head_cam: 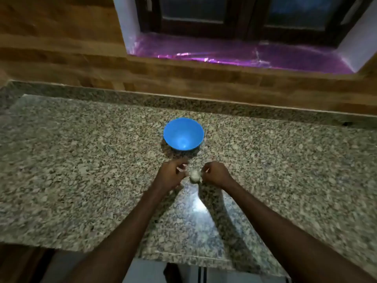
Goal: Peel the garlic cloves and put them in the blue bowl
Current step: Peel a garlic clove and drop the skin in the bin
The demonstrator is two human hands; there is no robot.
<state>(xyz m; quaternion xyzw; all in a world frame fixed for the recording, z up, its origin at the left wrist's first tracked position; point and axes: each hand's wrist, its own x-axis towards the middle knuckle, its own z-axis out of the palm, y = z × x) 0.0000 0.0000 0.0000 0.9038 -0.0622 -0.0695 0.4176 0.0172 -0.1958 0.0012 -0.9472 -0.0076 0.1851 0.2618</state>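
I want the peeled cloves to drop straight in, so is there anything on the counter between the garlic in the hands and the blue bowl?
Nothing visible. The garlic sits between the left hand and right hand, and only bare granite counter lies between it and the blue bowl just beyond.

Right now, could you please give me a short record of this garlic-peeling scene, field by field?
surface: speckled granite counter
blue bowl: upright on the counter, beyond both hands; looks empty
garlic: pale lump between the two hands, just nearer the person than the bowl
left hand: fingers curled, at the garlic's left side; something pale at its fingertips
right hand: fingers curled, gripping the garlic's right side
background: wooden wall and a window sill with purple lining
progress: no cloves in the bowl yet
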